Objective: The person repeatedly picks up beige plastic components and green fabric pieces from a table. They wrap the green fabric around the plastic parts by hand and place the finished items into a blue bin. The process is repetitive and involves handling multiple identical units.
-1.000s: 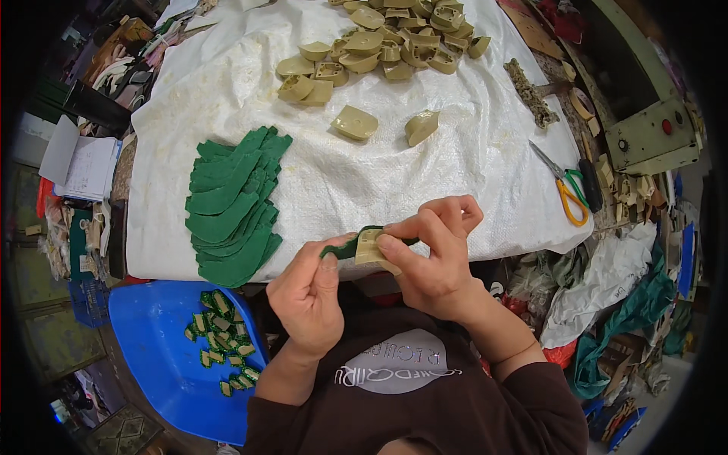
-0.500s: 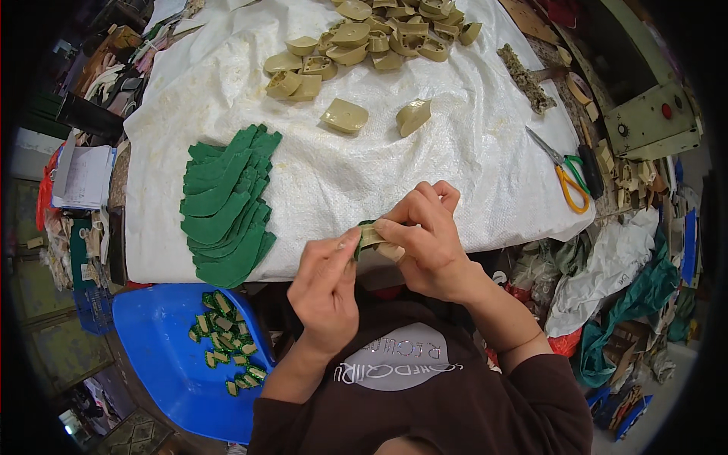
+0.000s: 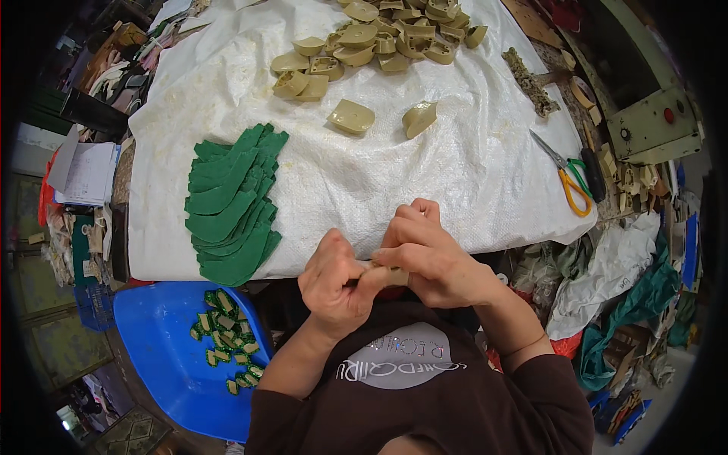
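Note:
My left hand (image 3: 334,280) and my right hand (image 3: 431,262) are close together just past the near edge of the table. Both are closed on a small beige shoe heel (image 3: 397,278), mostly hidden by my fingers. Its green covering, seen earlier, is out of sight now. To the left on the table lies an overlapping stack of green cut pieces (image 3: 231,205), thin and curved. Beyond my hands, two beige heels (image 3: 351,117) stand apart from a large heap of beige heels (image 3: 394,38) at the far side.
A blue tub (image 3: 148,334) at the lower left holds several green-covered heels (image 3: 224,326). Orange-and-green-handled scissors (image 3: 569,178) lie at the right table edge. White woven sheeting (image 3: 318,174) covers the table. Crumpled bags (image 3: 599,280) crowd the right side.
My left hand has rolled inward and closed up against the right hand. The green covering on the heel has gone from view. The view has shifted slightly.

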The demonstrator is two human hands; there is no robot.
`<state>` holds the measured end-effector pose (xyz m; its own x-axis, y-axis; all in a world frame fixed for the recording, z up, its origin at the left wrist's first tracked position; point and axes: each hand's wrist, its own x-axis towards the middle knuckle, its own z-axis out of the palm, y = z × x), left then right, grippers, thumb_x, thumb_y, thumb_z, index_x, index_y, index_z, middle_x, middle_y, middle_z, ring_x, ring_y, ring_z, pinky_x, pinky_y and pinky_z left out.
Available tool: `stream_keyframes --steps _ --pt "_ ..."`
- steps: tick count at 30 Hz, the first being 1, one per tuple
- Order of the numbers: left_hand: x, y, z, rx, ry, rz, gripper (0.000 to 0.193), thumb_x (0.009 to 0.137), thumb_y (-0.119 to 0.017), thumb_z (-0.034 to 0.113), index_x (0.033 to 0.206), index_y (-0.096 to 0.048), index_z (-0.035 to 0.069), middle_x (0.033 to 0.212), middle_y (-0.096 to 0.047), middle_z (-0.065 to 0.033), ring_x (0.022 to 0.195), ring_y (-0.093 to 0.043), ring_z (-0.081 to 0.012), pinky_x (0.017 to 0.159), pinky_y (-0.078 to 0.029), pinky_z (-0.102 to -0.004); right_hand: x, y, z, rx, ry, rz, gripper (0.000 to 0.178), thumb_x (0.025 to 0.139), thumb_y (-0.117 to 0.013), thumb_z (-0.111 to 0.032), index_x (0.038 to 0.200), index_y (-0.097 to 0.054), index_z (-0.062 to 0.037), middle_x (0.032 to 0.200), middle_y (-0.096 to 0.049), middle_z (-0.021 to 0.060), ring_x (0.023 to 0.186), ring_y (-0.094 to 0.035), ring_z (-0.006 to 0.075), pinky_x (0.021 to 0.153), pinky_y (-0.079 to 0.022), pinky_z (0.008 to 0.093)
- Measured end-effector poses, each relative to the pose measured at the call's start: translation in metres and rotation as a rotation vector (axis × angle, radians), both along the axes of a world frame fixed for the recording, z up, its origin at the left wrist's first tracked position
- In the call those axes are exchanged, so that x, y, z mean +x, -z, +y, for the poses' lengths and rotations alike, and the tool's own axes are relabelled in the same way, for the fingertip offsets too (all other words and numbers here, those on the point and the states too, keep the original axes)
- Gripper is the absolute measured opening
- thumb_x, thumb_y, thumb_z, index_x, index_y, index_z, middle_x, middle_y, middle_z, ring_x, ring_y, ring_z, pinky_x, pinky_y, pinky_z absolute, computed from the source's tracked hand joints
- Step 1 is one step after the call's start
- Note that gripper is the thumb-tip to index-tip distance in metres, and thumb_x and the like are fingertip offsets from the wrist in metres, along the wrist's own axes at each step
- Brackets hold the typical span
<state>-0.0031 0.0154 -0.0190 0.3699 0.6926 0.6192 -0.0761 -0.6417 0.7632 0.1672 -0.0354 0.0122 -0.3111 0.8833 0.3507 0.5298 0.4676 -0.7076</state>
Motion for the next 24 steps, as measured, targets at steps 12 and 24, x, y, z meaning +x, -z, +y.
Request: stream_keyframes --steps 12,24 --pt "-0.022 -0.010 0.016 0.172 -0.272 0.055 0.035 0.052 -0.067 -0.012 0.080 -0.068 0.010 0.071 -0.050 -0.0008 0.072 -0.048 -0.0237 0.065 -0.039 -0.0328 -0.007 -0.027 -0.005 0.112 0.210 0.119 0.027 0.078 -0.068 -0.013 0.102 -0.059 -0.0052 0.104 -0.058 0.0130 0.091 -0.053 0.0251 0.087 -0.037 0.0400" --pt "-0.010 -0.020 0.005 0.288 0.048 0.098 0.034 0.064 -0.065 -0.011 0.093 -0.057 0.004 0.091 -0.059 -0.0114 0.087 -0.064 -0.0290 0.060 -0.042 -0.0326 -0.028 0.018 -0.020 -0.363 0.310 1.295 0.028 0.100 -0.041 -0.020 0.114 -0.047 0.0035 0.111 -0.060 0.0177 0.101 -0.062 0.0232 0.087 -0.051 0.0361"
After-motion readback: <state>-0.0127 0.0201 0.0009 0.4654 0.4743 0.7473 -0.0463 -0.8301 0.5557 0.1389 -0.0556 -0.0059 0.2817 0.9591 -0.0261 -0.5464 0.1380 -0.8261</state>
